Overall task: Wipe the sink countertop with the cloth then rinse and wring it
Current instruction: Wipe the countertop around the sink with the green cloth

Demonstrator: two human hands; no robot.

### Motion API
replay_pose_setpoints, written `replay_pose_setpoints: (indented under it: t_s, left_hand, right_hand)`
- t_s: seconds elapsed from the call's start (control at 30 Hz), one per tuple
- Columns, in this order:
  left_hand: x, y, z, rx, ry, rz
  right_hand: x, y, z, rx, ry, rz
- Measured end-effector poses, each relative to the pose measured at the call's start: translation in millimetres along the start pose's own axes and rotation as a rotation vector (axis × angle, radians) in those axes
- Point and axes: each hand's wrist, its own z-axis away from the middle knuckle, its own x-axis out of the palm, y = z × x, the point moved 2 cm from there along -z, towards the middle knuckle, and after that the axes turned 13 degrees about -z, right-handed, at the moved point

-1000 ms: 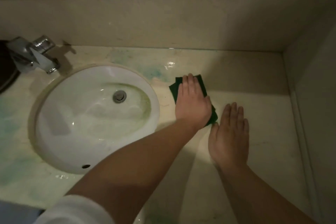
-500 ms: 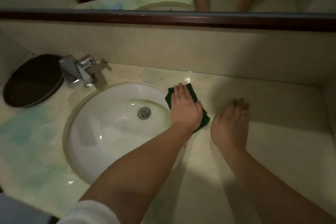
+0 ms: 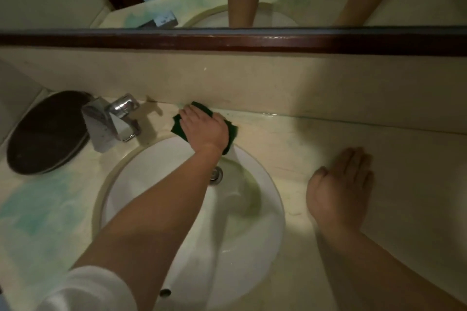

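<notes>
Left hand (image 3: 204, 129) lies palm down on a dark green square scouring cloth (image 3: 232, 134). The fingers are nearly straight and together, pressing the cloth to the pale cream marble-look bench (image 3: 404, 159), not curled round it. Cloth edges show beyond the fingertips, on the thumb side, and along the outer edge of the hand. The cloth sits on the narrow strip of bench on the far side of the left hand's wrist, with its far corner close to the beige backsplash (image 3: 278, 83); I cannot tell whether they touch. Right hand (image 3: 341, 189) is well apart from the left, flat on bare bench, fingers extended and together, holding nothing. The white oval ceramic sink basin (image 3: 151, 179) lies under the left forearm, between the two arms, and its rim passes just below the cloth. A chrome drain plug (image 3: 216, 175) shows beside the left wrist. The chrome lever faucet (image 3: 111, 121) stands just outboard of the left hand, and beyond it is a dark round flat tray (image 3: 48, 134). Blue-green staining mottles the bench on that side. A white rolled sleeve (image 3: 83, 290) covers the left upper arm. A dark wood mirror frame (image 3: 227, 40) runs above the backsplash, and both forearms are reflected in the glass.
</notes>
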Motion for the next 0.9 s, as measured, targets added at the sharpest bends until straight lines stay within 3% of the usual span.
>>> replay_pose_setpoints:
  t_s: [0.17,0.33,0.4,0.53,0.63,0.7,0.77,0.9]
  left_hand:
    - [-2,47,18,-0.098,-0.074,0.006]
    - [-9,119,75,-0.019,-0.164,0.065]
    - [-9,146,108,0.066,-0.194,0.091]
    - [6,176,150,0.306,-0.098,0.024]
    - [10,153,152,0.564,-0.066,-0.053]
    - [8,125,142,0.677,-0.014,0.015]
    - [8,92,119,0.596,0.044,0.004]
    - [5,27,48,0.227,0.049,-0.044]
  right_hand:
    - [2,0,-2,-0.002,-0.006,0.024]
    - [3,0,-2,-0.018,0.008,0.033]
    - [2,3,-4,-0.031,-0.007,0.023]
    - [-6,27,-3,-0.146,0.010,-0.176]
    - [-26,61,-3,-0.084,0.097,-0.310]
    - [-34,71,-6,-0.117,0.125,-0.255]
    - [-32,72,-7,-0.168,0.113,-0.166]
    - [-32,64,-7,-0.170,0.039,-0.065]
